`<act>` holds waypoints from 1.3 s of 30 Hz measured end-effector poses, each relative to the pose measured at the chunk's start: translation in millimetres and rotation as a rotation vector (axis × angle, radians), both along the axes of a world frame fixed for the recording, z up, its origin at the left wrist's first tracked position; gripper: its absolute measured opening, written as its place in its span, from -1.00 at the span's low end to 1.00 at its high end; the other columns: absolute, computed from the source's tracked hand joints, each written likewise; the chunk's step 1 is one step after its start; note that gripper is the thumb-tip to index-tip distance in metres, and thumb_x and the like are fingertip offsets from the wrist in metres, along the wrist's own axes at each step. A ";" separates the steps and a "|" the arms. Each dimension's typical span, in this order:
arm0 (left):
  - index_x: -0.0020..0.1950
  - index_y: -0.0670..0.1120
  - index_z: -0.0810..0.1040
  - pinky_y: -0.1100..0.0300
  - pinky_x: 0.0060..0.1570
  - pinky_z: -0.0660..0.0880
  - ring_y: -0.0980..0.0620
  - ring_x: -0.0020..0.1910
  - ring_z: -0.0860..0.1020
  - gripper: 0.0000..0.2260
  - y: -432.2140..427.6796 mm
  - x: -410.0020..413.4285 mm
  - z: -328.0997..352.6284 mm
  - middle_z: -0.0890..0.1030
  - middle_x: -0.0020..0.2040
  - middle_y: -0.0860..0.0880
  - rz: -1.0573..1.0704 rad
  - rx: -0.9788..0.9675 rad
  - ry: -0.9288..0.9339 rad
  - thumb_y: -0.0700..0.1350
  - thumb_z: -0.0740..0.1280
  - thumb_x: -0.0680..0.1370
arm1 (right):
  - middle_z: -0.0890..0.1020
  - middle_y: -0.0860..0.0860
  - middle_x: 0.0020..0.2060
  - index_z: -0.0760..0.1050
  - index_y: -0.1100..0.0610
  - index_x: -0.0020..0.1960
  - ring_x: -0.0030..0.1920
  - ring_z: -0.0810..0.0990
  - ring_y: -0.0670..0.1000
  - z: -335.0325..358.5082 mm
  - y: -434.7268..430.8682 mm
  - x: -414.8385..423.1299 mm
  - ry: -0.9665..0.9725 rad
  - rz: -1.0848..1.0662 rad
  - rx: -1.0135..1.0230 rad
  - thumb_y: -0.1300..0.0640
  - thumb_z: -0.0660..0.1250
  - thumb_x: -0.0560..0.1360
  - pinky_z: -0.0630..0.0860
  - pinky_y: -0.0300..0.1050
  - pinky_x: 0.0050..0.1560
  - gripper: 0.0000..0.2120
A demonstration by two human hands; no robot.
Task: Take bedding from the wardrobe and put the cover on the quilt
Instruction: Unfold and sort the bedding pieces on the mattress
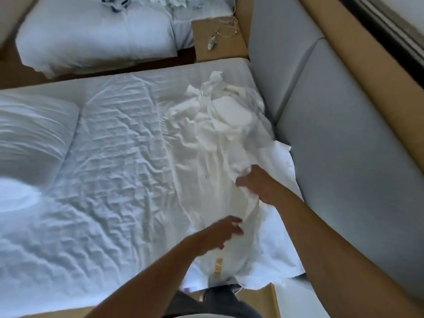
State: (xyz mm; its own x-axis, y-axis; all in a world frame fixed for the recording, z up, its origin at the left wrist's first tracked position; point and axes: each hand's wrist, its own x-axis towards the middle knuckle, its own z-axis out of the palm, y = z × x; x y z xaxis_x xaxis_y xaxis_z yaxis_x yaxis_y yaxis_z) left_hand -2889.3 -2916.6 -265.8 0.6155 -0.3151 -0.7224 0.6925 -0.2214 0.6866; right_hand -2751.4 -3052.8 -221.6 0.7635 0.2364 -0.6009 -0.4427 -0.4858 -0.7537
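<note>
Centrally along the right edge of the near bed lay one cover, a cream-white cloth bunched into a long, loose ridge. Both hands were on its near half. The right hand was set on the ridge with its fingers curled into the cloth, gripping a gathered fold. The left hand was just beside it, nearer the person, fingers bent, and a small pinch of the same cloth showed between its fingertips; motion blur hid the finer detail. The two hands were near each other but apart, with a taut fold of the cover running between them.

The cover was thin and soft, heavily creased. Its far end was crumpled into a heap with several narrow strips or ties twisted together. A short row of yellow marks showed on its near end, below the left hand. Part of the cloth hung over the edge of the bed toward the grey padded panels.

The sheet on the near bed was white and finely wrinkled across its whole width. One white pillow lay at the left.

Count: two hands, one cover, one pillow, two beds, two padded panels, one brown bedside table. The second bed stood beyond the first, also white.
</note>
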 end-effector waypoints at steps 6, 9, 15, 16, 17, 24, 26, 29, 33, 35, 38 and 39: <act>0.20 -0.10 0.65 -0.01 0.09 0.59 -0.10 0.03 0.68 -0.57 38.8 64.8 37.2 0.71 0.06 -0.12 0.454 -0.142 0.001 0.18 0.46 0.49 | 0.53 -0.05 -0.13 0.43 0.05 0.03 -0.24 0.49 -0.07 13.1 9.9 -76.4 -0.155 0.736 -0.399 0.19 0.31 0.53 0.33 -0.30 -0.39 -0.88; 0.25 -0.29 0.53 -0.01 -0.08 0.55 -0.18 -0.11 0.61 -0.68 40.6 70.2 31.9 0.63 0.03 -0.26 0.519 0.094 -0.104 -0.23 0.40 0.52 | 0.43 -0.14 -0.31 0.31 -0.07 -0.24 -0.36 0.40 -0.15 16.5 15.1 -100.5 -0.083 0.717 -0.338 0.21 0.31 0.49 0.27 -0.30 -0.38 -0.73; 0.47 -0.07 0.43 0.36 0.00 0.39 0.01 0.16 0.54 -0.56 27.6 31.0 24.4 0.56 0.21 0.05 0.261 0.383 -0.507 -0.28 0.13 0.59 | 0.66 -0.06 -0.13 0.65 -0.06 -0.10 -0.14 0.61 -0.06 39.5 5.8 -83.8 0.230 0.388 -0.085 0.21 0.38 0.52 0.57 -0.16 -0.12 -0.82; 0.50 -0.07 0.41 0.41 0.06 0.34 -0.01 0.23 0.54 -0.54 25.6 23.8 20.8 0.58 0.28 0.00 0.159 0.416 -0.582 -0.28 0.14 0.60 | 0.67 0.01 -0.04 0.63 0.03 -0.05 -0.08 0.64 -0.02 38.8 6.0 -69.2 0.173 0.169 -0.068 0.23 0.35 0.54 0.61 -0.07 -0.09 -0.86; 0.53 -0.04 0.39 0.45 0.05 0.34 -0.03 0.25 0.56 -0.52 23.6 18.6 18.7 0.58 0.32 -0.04 0.064 0.412 -0.632 -0.28 0.15 0.61 | 0.65 0.06 -0.01 0.58 0.08 -0.05 -0.05 0.65 0.02 33.4 8.8 -51.1 0.080 -0.027 -0.099 0.21 0.33 0.54 0.63 -0.01 -0.09 -0.92; 0.41 0.17 0.44 0.50 -0.28 0.39 0.09 -0.13 0.55 -0.54 21.6 33.3 34.1 0.54 0.04 0.09 -0.229 0.202 -0.366 -0.25 0.18 0.60 | 0.48 0.02 -0.29 0.37 0.16 -0.21 -0.32 0.47 -0.01 -6.7 62.9 26.5 -0.209 0.167 -0.477 0.22 0.31 0.46 0.36 -0.19 -0.38 -0.87; 0.32 0.24 0.49 0.42 -0.11 0.43 0.21 -0.03 0.54 -0.59 38.9 55.0 35.8 0.55 0.15 0.15 -0.082 0.006 -0.190 -0.17 0.28 0.56 | 0.59 0.06 -0.15 0.50 0.21 -0.01 -0.16 0.59 0.07 -8.5 66.4 40.8 -0.263 0.147 -0.364 0.14 0.27 0.54 0.47 -0.14 -0.22 -0.86; 0.08 0.00 0.64 0.20 0.10 0.42 0.02 0.06 0.55 -0.82 60.0 97.3 33.9 0.60 0.10 -0.01 0.414 -0.367 -0.021 0.01 0.34 0.55 | 0.67 -0.11 -0.21 0.58 0.09 -0.02 -0.14 0.67 -0.03 7.7 61.7 42.6 -0.218 0.171 -0.077 0.04 0.25 0.61 0.50 -0.22 -0.18 -0.82; 0.25 -0.20 0.64 0.04 0.02 0.57 -0.11 -0.04 0.67 -0.60 70.7 166.0 33.9 0.68 0.01 -0.15 0.660 -0.466 0.062 0.08 0.36 0.59 | 0.71 0.04 0.04 0.61 0.05 0.12 0.04 0.68 0.06 25.9 47.5 30.5 -0.106 0.563 -0.126 -0.08 0.25 0.65 0.56 -0.02 0.04 -0.74; 0.31 -0.24 0.58 0.05 -0.10 0.61 -0.14 -0.10 0.67 -0.65 73.5 193.8 33.4 0.68 0.01 -0.19 0.702 -0.296 0.074 -0.13 0.39 0.56 | 0.55 -0.16 0.26 0.50 0.06 0.36 0.30 0.52 -0.01 35.4 44.9 25.5 -0.067 0.768 -0.228 -0.21 0.25 0.62 0.38 -0.15 0.21 -0.55; 0.09 -0.23 0.57 0.09 -0.20 0.56 -0.15 -0.27 0.56 -0.75 91.8 231.6 30.2 0.57 -0.11 -0.23 0.766 -0.146 0.037 -0.39 0.23 0.47 | 0.50 -0.53 -0.11 0.56 -0.29 0.19 -0.01 0.49 -0.38 45.9 49.9 22.6 0.117 1.031 -0.254 -0.27 0.30 0.57 0.33 -0.46 -0.02 -0.77; 0.02 -0.20 0.54 0.09 -0.21 0.54 -0.14 -0.30 0.53 -0.73 98.9 241.8 28.6 0.53 -0.17 -0.20 0.787 -0.155 0.033 -0.42 0.16 0.44 | 0.53 -0.50 -0.23 0.58 -0.36 0.01 -0.19 0.49 -0.43 48.7 52.7 18.3 0.168 1.087 -0.268 -0.28 0.31 0.55 0.33 -0.44 -0.15 -0.90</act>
